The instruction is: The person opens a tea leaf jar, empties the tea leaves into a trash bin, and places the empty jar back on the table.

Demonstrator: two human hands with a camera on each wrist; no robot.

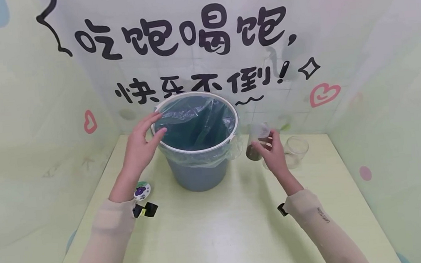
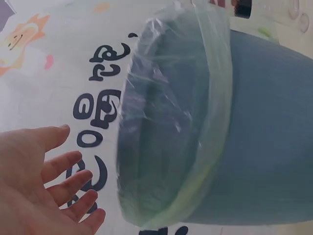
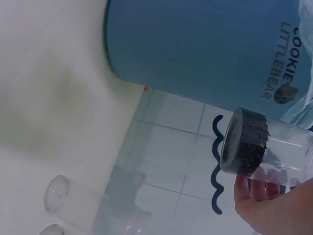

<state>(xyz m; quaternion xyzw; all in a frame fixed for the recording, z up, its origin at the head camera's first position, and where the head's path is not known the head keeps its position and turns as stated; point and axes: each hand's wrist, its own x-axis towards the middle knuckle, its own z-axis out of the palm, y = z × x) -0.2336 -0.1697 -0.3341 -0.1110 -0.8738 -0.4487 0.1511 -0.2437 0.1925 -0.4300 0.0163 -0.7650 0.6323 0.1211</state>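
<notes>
My right hand (image 1: 275, 155) grips a clear cylindrical jar (image 1: 253, 152) to the right of the blue bin (image 1: 199, 176). Dark, crumbly matter lies in the bottom of the jar, as the right wrist view shows, with fingers and thumb about its side. A clear plastic liner (image 1: 205, 160) is folded over the bin's white rim (image 1: 199, 151). At the bin's left rim is my left hand (image 1: 140, 148), its fingers spread and holding nothing. In the left wrist view the left fingers (image 2: 71, 188) point toward the liner-covered mouth.
Two clear glass containers (image 1: 297, 145) stand on the table behind my right hand. A round disc with a purple pattern (image 1: 142, 190) lies by my left wrist. Printed wall sheets enclose the pale table (image 1: 212, 240) at the back and both sides.
</notes>
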